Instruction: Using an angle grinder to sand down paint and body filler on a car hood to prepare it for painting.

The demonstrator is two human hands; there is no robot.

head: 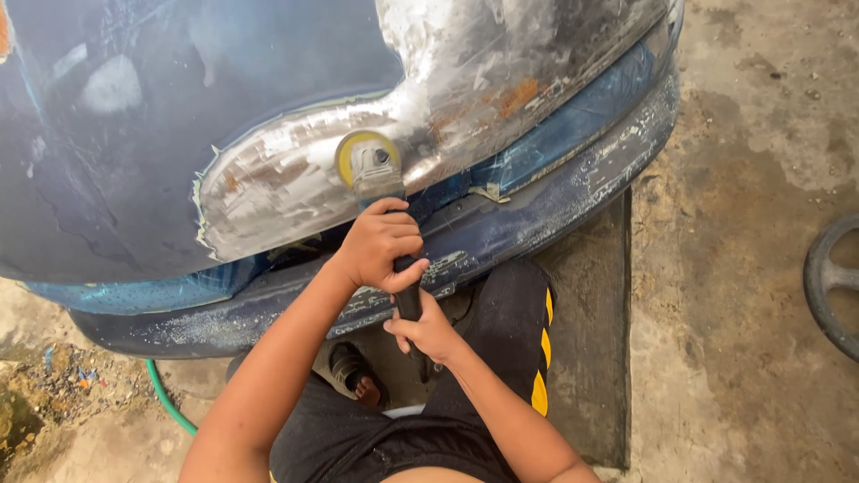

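An angle grinder with a yellow-backed sanding disc is pressed against the bare, shiny metal patch of a dark blue car body. My left hand grips the grinder's body just below its head. Its rear handle is held by my right hand, closer to my lap. Rust spots show on the stripped metal to the right of the disc. Part of the tool's black handle is hidden by both hands.
A scuffed blue bumper runs under the sanded panel. I crouch over a dark mat on the concrete floor. A green hose lies at lower left. A black wheel-like ring sits at the right edge.
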